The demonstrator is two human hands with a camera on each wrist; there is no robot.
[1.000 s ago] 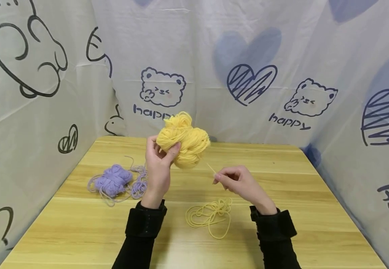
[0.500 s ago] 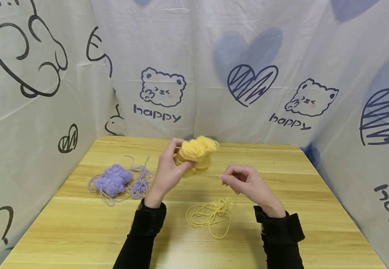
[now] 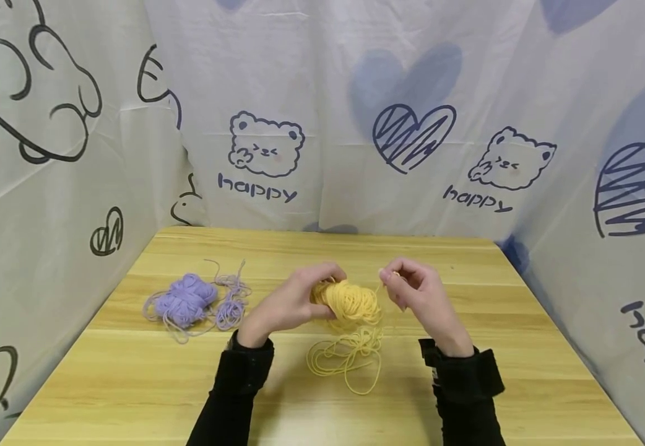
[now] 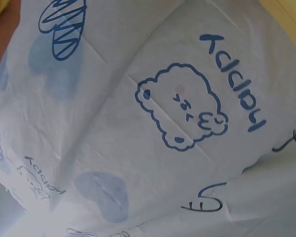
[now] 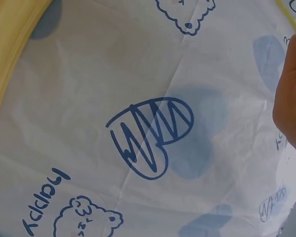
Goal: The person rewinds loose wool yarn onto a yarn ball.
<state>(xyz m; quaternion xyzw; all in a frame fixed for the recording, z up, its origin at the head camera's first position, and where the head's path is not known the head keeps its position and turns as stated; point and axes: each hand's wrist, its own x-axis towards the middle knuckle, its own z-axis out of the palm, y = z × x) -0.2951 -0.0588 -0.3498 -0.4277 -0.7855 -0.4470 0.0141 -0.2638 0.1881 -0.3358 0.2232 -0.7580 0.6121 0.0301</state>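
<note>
1. My left hand point(image 3: 294, 300) is low over the table, back turned up, fingers and thumb curled round the yellow yarn ball point(image 3: 350, 301).
2. My right hand point(image 3: 414, 291) sits just to the right of it at about the same height, fingertips bunched together and pinching a thin yellow strand point(image 3: 379, 290).
3. Both forearms, in black sleeves, angle in from the near edge, with the wrists well apart and the hands close together.
</note>
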